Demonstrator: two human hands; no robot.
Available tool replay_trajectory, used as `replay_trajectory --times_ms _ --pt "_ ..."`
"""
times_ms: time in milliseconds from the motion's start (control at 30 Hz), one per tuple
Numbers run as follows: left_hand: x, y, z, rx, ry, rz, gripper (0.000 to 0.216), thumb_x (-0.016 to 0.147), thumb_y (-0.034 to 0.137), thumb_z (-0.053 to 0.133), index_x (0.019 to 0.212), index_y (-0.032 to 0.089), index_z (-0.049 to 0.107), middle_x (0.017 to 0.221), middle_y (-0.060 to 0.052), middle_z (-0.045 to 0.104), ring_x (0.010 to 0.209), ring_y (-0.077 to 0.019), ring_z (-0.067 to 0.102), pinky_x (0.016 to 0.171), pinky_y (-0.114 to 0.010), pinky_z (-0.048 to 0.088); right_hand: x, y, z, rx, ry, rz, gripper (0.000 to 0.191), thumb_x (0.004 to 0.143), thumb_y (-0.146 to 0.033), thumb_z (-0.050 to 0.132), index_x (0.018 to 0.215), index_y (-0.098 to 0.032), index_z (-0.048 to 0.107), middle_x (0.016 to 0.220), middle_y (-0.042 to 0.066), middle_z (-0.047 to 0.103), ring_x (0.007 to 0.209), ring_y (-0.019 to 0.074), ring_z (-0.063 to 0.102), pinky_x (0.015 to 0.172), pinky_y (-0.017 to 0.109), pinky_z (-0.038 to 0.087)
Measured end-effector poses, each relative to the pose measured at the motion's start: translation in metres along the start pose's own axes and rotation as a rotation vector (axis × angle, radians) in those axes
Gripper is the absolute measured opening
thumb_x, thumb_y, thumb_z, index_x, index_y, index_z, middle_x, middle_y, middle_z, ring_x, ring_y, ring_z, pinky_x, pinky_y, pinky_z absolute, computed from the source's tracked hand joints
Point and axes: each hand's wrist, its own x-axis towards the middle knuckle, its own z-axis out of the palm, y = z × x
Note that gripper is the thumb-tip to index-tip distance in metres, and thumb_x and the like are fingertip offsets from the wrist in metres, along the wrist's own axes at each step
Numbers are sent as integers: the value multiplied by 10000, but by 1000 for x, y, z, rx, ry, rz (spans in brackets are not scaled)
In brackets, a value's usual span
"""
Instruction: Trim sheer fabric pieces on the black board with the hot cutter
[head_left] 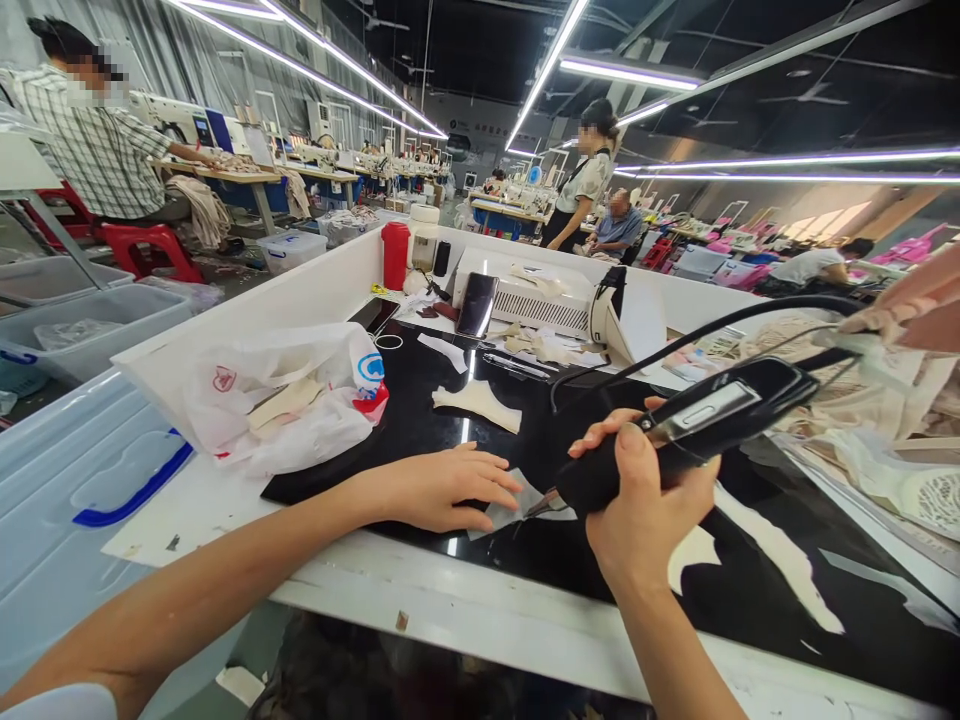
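Gripping black corded cutter (679,428), right hand (646,505) clamped; tip seemingly touching pale fabric piece (504,518) under flat, spread-fingered left hand (442,487).

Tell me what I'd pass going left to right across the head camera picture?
First the blue-handled plastic bin → white plastic bag → left hand, lying flat → right hand, gripping the black corded tool → lacy fabric pile.

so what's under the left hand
A thin pale fabric piece lies flat under the left hand on the glossy black worktop. Its right end shows, at the tip of the black corded tool in the right hand. The rest is covered by that hand.
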Motion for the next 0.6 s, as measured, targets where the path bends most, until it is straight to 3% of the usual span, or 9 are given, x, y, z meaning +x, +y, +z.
replay_trajectory --times_ms 200,600 --pt "-2 1 -2 -34 -52 -37 374 987 261 686 1358 281 640 1490 -96 608 1445 -290 497 1253 -631 208 -1 -1 1 2 -3 22 412 819 -345 823 1130 -240 573 809 -59 661 605 122 613 603 308 557" --pt "-3 -1 -5 -51 -94 -73 407 989 285 688 1391 274 619 1546 -113 554 1492 -317 439 1240 -709 138 -12 -6 7 35 -35 66 363 863 -317 796 1154 -257 586 851 -48 662 652 139 620 632 334 552"
